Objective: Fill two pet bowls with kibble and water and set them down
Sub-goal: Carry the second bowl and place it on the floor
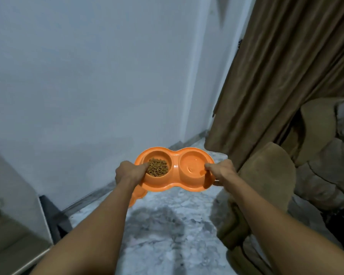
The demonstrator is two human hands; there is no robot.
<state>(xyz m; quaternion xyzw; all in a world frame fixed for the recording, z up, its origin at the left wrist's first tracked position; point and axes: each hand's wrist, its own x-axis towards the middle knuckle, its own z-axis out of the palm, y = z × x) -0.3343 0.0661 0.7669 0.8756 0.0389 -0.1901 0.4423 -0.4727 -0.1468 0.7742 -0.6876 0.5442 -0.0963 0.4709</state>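
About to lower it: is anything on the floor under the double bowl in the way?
Partly. A second orange piece shows below the double bowl under the left hand. The floor nearer is bare; the right hand is beside the armchair.

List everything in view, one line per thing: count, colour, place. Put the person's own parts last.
double pet bowl: one, orange, held above the floor, centre.
kibble: one heap, brown, in the bowl's left well.
water: clear, in the right well.
second orange piece: one, partly hidden under the left forearm; cannot tell what it is.
wall: pale blue-white, left and behind.
curtain: one, brown, right.
armchair: one, brown, right.
floor: grey-white speckled, below.
left hand: one, gripping the bowl's left end.
right hand: one, gripping the right end.
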